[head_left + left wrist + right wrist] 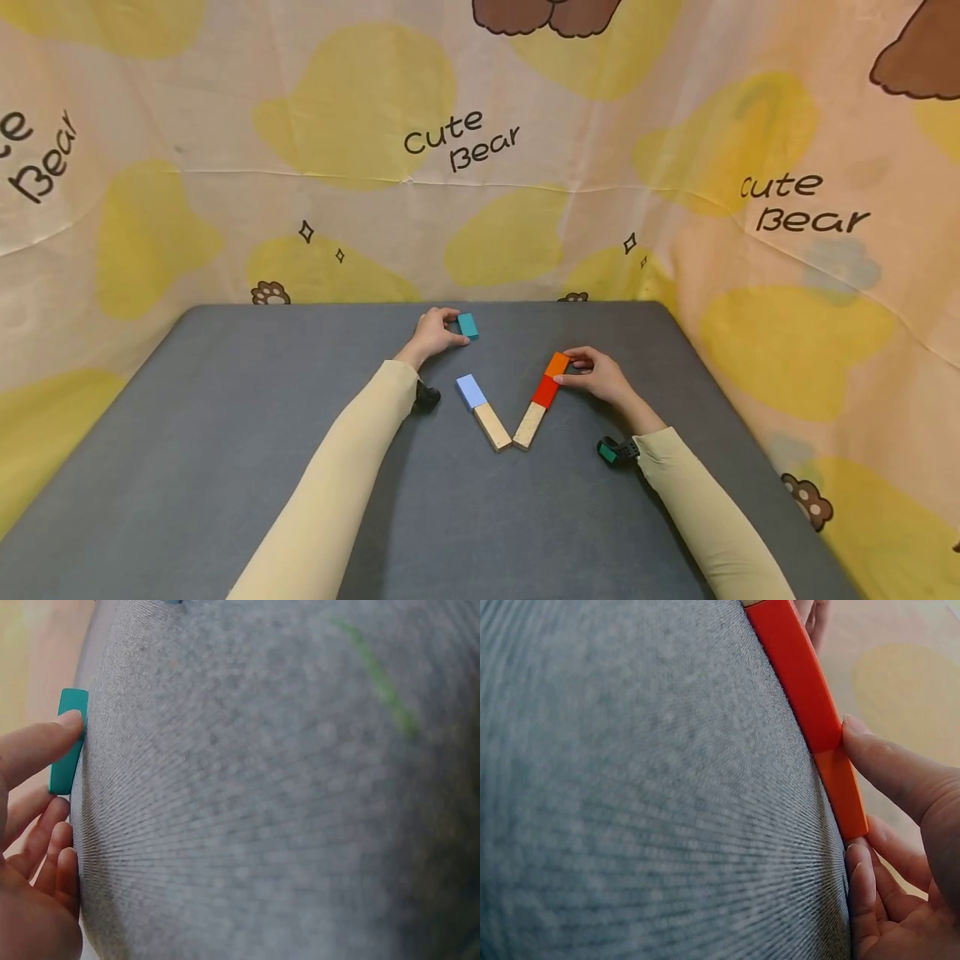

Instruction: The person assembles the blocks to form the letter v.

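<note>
My left hand [433, 333] pinches a teal block [468, 326] near the back of the table, thumb at its near end and a finger at its far end. In the left wrist view the thumb lies against the teal block [69, 742]. My right hand [602, 377] holds an orange block [557, 365] between thumb and fingers, the thumb by its joint with a red block [545, 392]. Orange, red and a plain wooden block [529, 427] form one slanted line. A light blue block [471, 391] and a second wooden block [492, 427] form the other, making a V.
The blocks lie on a grey table [225, 467]. Its back edge meets a hanging cloth [360, 108] printed with yellow patches and lettering, which also runs along both sides. Dark wrist straps with devices sit on the left wrist [427, 397] and right wrist [618, 451].
</note>
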### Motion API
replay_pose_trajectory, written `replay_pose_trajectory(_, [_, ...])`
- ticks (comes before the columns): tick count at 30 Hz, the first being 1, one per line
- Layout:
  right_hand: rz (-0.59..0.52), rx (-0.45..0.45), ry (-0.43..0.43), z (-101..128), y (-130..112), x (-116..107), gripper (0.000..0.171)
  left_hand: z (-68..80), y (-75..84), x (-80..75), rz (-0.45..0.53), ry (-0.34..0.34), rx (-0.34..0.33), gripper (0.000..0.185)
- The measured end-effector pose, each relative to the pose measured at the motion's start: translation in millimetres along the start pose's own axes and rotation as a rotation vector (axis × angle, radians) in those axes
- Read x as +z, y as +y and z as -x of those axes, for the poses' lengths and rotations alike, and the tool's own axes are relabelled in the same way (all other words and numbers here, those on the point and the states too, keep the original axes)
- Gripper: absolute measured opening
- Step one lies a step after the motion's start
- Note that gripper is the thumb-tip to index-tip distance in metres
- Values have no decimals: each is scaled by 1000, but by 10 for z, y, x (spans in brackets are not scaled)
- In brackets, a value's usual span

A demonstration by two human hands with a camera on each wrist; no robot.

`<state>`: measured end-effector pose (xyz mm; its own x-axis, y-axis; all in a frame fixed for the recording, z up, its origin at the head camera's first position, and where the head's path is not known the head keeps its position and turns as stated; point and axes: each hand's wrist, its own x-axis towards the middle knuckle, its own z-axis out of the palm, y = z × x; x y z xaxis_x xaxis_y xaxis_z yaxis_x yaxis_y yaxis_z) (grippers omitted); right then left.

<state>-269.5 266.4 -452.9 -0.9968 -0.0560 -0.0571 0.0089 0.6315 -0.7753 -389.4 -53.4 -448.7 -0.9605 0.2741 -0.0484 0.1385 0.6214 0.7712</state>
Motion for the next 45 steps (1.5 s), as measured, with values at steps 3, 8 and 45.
replay_pose_trajectory(3, [7,4,2,-18,6,8,62,-4,-6,2,-7,6,0,64])
replay_pose_trajectory(8, [4,-8,-1,-14,-1,15,61,-1,-8,-5,-16,19,0,64])
replay_pose_trajectory(45, [13,2,-2,-6,-5,7,65,202,-98,-166,93,41,-1,61])
